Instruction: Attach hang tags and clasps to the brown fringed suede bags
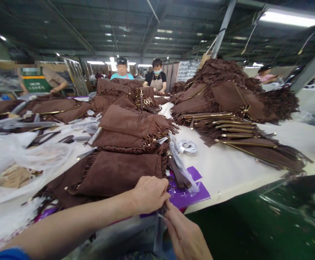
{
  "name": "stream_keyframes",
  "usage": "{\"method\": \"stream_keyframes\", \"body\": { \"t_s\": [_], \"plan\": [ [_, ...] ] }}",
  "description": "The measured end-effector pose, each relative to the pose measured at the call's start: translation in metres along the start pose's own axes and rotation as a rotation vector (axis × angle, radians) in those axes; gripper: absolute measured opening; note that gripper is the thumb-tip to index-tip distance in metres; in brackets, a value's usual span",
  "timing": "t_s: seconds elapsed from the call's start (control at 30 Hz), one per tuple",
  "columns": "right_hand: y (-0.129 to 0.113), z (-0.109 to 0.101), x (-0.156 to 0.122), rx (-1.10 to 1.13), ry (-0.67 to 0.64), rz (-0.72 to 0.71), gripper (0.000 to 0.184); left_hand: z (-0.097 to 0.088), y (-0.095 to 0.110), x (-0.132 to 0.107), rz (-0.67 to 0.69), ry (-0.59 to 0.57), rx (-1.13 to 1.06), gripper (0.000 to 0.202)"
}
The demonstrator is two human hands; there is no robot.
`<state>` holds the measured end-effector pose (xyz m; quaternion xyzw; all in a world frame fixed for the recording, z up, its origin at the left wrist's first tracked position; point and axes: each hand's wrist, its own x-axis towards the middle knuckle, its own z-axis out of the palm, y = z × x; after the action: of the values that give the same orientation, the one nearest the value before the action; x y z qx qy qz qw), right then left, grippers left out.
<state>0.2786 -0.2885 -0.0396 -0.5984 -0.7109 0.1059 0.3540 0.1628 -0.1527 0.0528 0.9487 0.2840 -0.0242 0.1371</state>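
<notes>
My left hand (150, 194) is closed at the table's front edge, in front of a brown fringed suede bag (122, 173). Against its fingertips, my right hand (183, 231) pinches from below. Between them is a narrow dark strap, mostly hidden by the fingers, with a strip of clear plastic wrap (158, 233) hanging down from it. Beyond the nearest bag lie more brown fringed bags (124, 124) in a stack, with gold zips and rings. Right of the stack, a plastic-wrapped strap (183, 173) rests over a purple plastic sheet (200, 195).
A big heap of brown bags (219, 90) and a row of zipped bags (235, 133) occupy the right side. A coil of white cord (187, 147) lies mid-table. Left are clear plastic (38, 155) and tan tags (16, 176). Several co-workers stand across the white table (238, 180).
</notes>
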Motion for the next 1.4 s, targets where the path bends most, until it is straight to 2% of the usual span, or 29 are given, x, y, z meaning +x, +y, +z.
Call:
{"method": "stream_keyframes", "body": {
  "t_s": [0.07,0.13,0.23,0.4,0.53,0.67,0.9,1.0,1.27,1.4],
  "plan": [
    [0.000,-0.008,0.000,0.119,0.005,0.037,0.023,0.001,-0.002,0.000,0.008,-0.007,0.005,0.012],
    [0.004,-0.018,0.002,0.170,0.083,0.094,0.025,0.000,-0.004,-0.002,0.002,-0.019,0.009,0.009],
    [0.015,-0.029,0.010,0.064,0.221,0.135,0.029,-0.003,-0.004,-0.003,-0.017,-0.046,-0.007,0.009],
    [0.034,-0.032,0.028,-0.148,0.086,0.135,0.036,-0.006,-0.002,-0.004,-0.060,-0.055,-0.024,0.009],
    [0.040,-0.028,0.036,-0.290,0.014,0.057,0.041,-0.002,-0.003,-0.004,-0.045,-0.040,-0.037,0.010],
    [0.039,-0.023,0.039,-0.375,0.021,0.008,0.042,0.002,-0.005,-0.004,-0.051,-0.033,-0.052,0.010],
    [0.035,-0.019,0.043,-0.324,0.019,-0.003,0.039,-0.009,-0.010,0.004,0.002,-0.092,-0.091,0.008],
    [0.037,-0.019,0.043,-0.324,-0.007,-0.005,0.037,-0.013,-0.013,0.009,0.065,-0.102,-0.051,0.017],
    [0.035,-0.020,0.046,-0.266,-0.017,-0.006,0.038,-0.004,-0.012,0.014,0.203,-0.072,0.163,0.009],
    [0.030,-0.029,0.050,-0.032,-0.032,0.080,0.026,-0.002,-0.014,0.015,0.169,-0.043,0.154,0.009]
  ]
}}
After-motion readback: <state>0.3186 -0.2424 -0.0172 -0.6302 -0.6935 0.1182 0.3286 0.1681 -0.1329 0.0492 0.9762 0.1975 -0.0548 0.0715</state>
